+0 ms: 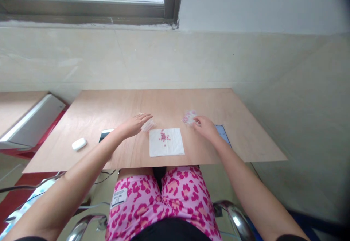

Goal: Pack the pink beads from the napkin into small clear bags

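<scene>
Your left hand [133, 125] is left of the frame's centre, palm down, fingers extended and nearly straight, clenched on nothing. Beneath and just beside its fingertips lies a small, clear, crinkled plastic packet [148, 125]; whether the fingers touch it, you cannot tell from this angle.

Your right hand [206, 127] is right of centre, fingers curled, thumb and forefinger drawn toward each other at the right edge of a transparent plastic bag with pink pieces inside [188, 117]. The fingertips overlap the bag in view; a firm pinch cannot be confirmed.

Between and below your hands, at lower centre, a white, roughly square paper-like sheet [156, 150] lies flat. On its upper middle sits a loose cluster of small, round, dark-pink pieces [164, 137], with one piece apart below the others.

All of this rests on a light-brown, wood-grained tabletop [246, 144]. A white, rounded, glossy case [79, 144] lies at left. A flat, dark-screened device with a pale edge [105, 134] is partly hidden by your left forearm; a flat, lit-screen phone [223, 134] shows beside your right wrist.
</scene>
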Action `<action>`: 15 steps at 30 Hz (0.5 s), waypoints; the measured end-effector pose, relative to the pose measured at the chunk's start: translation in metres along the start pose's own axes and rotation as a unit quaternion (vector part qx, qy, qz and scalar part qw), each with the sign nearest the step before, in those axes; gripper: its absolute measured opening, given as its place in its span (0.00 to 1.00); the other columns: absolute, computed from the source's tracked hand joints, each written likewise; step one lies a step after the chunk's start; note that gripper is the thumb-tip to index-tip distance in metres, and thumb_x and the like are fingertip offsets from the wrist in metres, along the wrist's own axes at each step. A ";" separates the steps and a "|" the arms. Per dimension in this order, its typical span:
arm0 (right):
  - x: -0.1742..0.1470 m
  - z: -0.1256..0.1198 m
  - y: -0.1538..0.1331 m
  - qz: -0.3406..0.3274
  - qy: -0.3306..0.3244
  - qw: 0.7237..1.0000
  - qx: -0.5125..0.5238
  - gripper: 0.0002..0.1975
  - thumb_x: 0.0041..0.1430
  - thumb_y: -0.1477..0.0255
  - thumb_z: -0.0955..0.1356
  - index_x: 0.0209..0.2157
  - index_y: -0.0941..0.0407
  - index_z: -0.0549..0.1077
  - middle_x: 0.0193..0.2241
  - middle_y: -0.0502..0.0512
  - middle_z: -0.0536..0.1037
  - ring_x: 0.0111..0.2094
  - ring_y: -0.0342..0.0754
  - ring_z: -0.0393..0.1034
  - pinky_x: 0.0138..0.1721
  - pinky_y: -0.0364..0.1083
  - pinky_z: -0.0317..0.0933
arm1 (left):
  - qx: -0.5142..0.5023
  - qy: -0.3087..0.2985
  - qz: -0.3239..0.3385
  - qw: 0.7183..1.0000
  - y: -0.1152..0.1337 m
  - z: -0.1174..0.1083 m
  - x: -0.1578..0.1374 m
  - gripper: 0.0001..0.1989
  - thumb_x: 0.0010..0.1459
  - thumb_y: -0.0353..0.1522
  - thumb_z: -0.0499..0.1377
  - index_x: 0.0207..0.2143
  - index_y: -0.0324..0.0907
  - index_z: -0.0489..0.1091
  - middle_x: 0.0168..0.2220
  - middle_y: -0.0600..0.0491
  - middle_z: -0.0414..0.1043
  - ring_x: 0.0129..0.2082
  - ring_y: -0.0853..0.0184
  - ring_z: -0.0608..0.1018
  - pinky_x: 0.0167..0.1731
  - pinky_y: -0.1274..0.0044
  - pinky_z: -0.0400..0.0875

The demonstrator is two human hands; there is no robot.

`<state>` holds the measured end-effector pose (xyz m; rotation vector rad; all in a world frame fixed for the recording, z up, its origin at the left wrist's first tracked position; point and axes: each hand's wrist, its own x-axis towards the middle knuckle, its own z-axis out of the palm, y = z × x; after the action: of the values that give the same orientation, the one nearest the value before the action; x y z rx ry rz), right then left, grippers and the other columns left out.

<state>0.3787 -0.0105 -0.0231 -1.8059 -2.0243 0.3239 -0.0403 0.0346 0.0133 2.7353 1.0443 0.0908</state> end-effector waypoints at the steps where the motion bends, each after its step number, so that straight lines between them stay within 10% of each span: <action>1: -0.003 0.001 0.008 0.012 0.012 0.999 -0.028 0.17 0.60 0.71 0.69 0.50 0.59 0.76 0.44 0.63 0.78 0.46 0.56 0.72 0.51 0.50 0.63 | -0.003 0.001 -0.002 1.000 0.001 0.000 -0.001 0.46 0.52 0.16 0.54 0.71 0.46 0.47 0.72 0.46 0.54 0.70 0.59 0.60 0.66 0.65 0.56; 15: -0.017 0.003 -0.005 0.071 0.047 0.989 -0.120 0.27 0.54 0.61 0.75 0.52 0.62 0.74 0.47 0.68 0.74 0.48 0.60 0.67 0.52 0.50 0.58 | -0.054 0.098 -0.013 0.994 0.062 -0.007 -0.037 0.42 0.62 0.31 0.62 0.72 0.48 0.44 0.72 0.40 0.52 0.70 0.49 0.60 0.65 0.57 0.62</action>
<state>0.3741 -0.0277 -0.0256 -2.0746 -1.9424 0.0340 -0.0286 -0.0338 0.0347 2.6546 1.0900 0.4076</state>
